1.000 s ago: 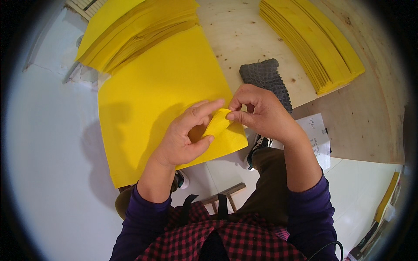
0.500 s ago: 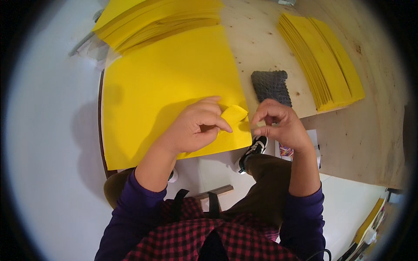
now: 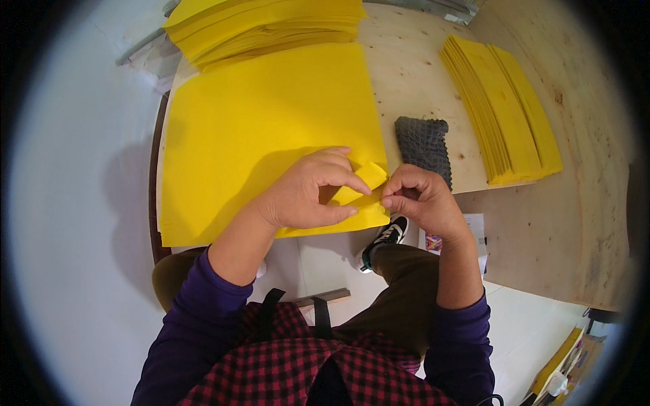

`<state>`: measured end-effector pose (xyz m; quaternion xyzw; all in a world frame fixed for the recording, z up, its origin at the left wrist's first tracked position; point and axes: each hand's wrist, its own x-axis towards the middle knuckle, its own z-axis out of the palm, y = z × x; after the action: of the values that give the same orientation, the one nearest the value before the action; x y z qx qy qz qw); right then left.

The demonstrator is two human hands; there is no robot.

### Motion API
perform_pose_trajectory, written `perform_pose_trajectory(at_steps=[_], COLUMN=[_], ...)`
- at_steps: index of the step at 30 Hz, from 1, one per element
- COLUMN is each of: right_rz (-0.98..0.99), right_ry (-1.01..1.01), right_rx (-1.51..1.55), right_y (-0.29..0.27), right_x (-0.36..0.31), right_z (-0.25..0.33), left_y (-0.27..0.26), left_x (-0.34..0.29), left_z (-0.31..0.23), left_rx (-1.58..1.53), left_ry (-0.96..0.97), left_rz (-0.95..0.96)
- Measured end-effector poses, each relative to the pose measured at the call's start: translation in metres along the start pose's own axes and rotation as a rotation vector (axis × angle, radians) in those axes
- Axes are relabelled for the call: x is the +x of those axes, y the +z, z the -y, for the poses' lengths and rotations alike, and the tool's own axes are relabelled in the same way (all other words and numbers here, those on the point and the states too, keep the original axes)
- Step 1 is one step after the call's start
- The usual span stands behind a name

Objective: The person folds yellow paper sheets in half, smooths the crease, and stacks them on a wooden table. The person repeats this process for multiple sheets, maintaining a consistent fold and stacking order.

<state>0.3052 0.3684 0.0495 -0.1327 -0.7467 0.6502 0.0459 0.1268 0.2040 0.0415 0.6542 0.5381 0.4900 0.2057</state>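
A large yellow felt-like sheet (image 3: pixel 271 115) lies flat at the near edge of the wooden table. Close to its near right corner, a small piece of yellow material (image 3: pixel 371 176) stands up, folded over. My left hand (image 3: pixel 308 189) is over the sheet beside this fold, its thumb and index finger spread apart with nothing visible between them. At the sheet's right edge, the thumb and index finger of my right hand (image 3: pixel 423 199) come together in a pinch on the yellow material by the fold. What exactly lies between those fingertips is partly hidden.
A tall stack of yellow sheets (image 3: pixel 271 30) sits behind the flat one. Stacked narrow yellow strips (image 3: pixel 501 115) lie at the right, by a wooden panel (image 3: pixel 562 223). A dark grey textured cloth (image 3: pixel 423 145) rests on the table (image 3: pixel 399 61) just beyond my right hand.
My right hand has moved left to the sheet's edge and closed into a pinch. My left thumb and index finger have spread apart. The view has shifted slightly.
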Motion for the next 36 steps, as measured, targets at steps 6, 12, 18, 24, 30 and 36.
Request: perform_pose_trajectory(at_steps=[6, 12, 18, 24, 30, 36], right_rz=[-0.068, -0.054, 0.034, 0.007, -0.060, -0.159], right_ry=[-0.019, -0.107, -0.045, -0.009, -0.024, -0.067], right_rx=[-0.043, -0.003, -0.099, -0.033, -0.046, -0.064], right_y=[0.001, -0.006, -0.001, 0.002, 0.004, 0.005], right_x=[0.002, -0.001, -0.002, 0.002, 0.003, 0.007], right_z=[0.002, 0.000, -0.005, -0.004, 0.006, 0.004], left_y=[0.001, 0.003, 0.002, 0.001, -0.004, 0.003], left_x=[-0.002, -0.004, -0.004, -0.001, 0.000, -0.001], left_z=[-0.008, -0.005, -0.004, -0.005, -0.009, -0.008], left_rx=[0.068, -0.149, -0.175, -0.077, 0.002, -0.046], left_ry=[-0.138, -0.247, -0.249, -0.179, -0.106, -0.192], left_rz=[0.006, -0.037, -0.040, -0.043, 0.036, 0.013])
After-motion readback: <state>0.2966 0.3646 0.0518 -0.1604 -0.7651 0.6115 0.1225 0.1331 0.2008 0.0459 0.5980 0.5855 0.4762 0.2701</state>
